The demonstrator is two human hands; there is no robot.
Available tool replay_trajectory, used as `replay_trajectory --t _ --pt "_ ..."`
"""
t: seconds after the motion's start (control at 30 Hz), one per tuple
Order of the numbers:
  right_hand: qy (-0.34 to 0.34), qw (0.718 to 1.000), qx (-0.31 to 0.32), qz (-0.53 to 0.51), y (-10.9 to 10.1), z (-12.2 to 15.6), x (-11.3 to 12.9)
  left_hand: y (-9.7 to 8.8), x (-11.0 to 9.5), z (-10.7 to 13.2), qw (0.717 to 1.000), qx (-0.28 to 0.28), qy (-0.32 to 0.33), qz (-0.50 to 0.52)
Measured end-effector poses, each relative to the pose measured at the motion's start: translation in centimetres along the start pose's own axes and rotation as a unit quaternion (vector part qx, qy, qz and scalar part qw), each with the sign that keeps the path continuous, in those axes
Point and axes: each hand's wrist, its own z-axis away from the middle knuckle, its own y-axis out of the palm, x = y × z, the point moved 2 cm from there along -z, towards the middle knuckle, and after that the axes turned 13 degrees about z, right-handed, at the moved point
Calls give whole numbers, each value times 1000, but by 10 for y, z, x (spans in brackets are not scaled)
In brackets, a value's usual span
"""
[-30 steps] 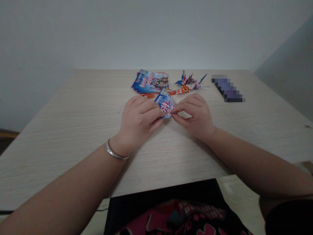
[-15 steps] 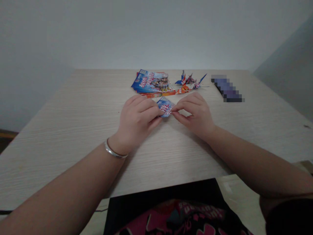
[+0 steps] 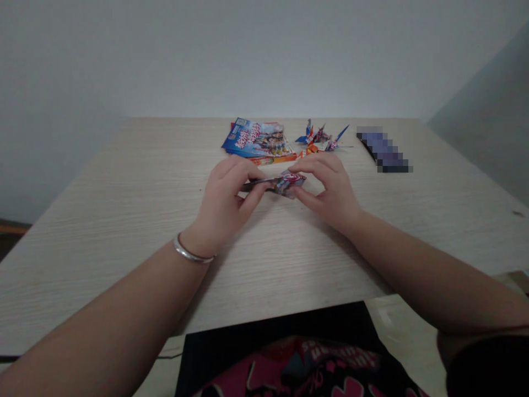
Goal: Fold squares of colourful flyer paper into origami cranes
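Piece: printed blue-and-red paper piece (image 3: pixel 285 183), partly folded, just above the pale wooden surface (image 3: pixel 124 193).
Grip: left hand (image 3: pixel 225 198) and right hand (image 3: pixel 330 187) each pinch one end.
Done: apparently several folded paper cranes (image 3: pixel 320 138) behind.
Left: stack of printed sheets (image 3: pixel 256 140), unfolded.

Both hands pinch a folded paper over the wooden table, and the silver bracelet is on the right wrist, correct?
Not quite: the head view shows the silver bracelet on the left wrist. The left hand and right hand do pinch the folded paper over the table.
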Motion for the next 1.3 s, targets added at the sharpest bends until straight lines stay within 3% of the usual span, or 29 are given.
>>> replay_trajectory --t 0.37,0.57,0.93,1.3 --pt "-23 999 2 -29 -4 -4 11 2 -3 2 999 23 -2 44" --pt "-61 997 -42 -37 -6 -6 20 2 -9 2 997 40 -6 67" --pt "-15 998 -5 -54 -5 -8 27 1 -11 4 998 39 -4 41" --pt "-33 998 -1 -62 -6 -7 30 1 -12 4 998 38 21 55"
